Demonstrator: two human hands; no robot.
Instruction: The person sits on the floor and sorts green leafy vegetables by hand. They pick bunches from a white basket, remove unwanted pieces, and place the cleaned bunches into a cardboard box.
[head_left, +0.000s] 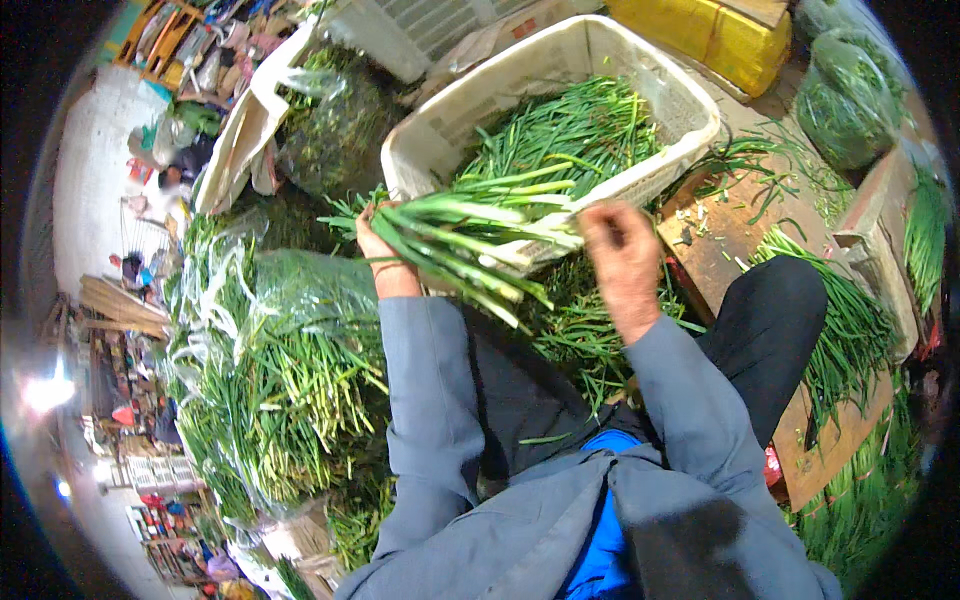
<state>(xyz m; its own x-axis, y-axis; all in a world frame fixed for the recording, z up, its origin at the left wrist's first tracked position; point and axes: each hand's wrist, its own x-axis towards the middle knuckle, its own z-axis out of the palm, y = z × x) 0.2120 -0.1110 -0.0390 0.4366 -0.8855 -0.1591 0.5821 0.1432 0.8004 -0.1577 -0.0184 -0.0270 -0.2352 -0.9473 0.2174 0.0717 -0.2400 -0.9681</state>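
My left hand (382, 244) is wrapped around a loose bundle of green onion-like stalks (457, 225), their pale ends fanned out to the right. Close to those ends is my right hand (622, 259), fingers curled and blurred; whether it pinches a stalk is unclear. Just beyond the bundle stands a white plastic crate (679, 97), part filled with long green leaves (570, 127). More loose stalks and leaves (585, 341) lie below the crate, between my knees.
At left, a big open plastic bag (315, 281) spills stalks. A brown board (694, 217) with trimmings and a pile of chive-like greens (832, 315) lie at right. A yellow box (705, 37) and a bagged bundle (847, 105) stand behind. People sit far left.
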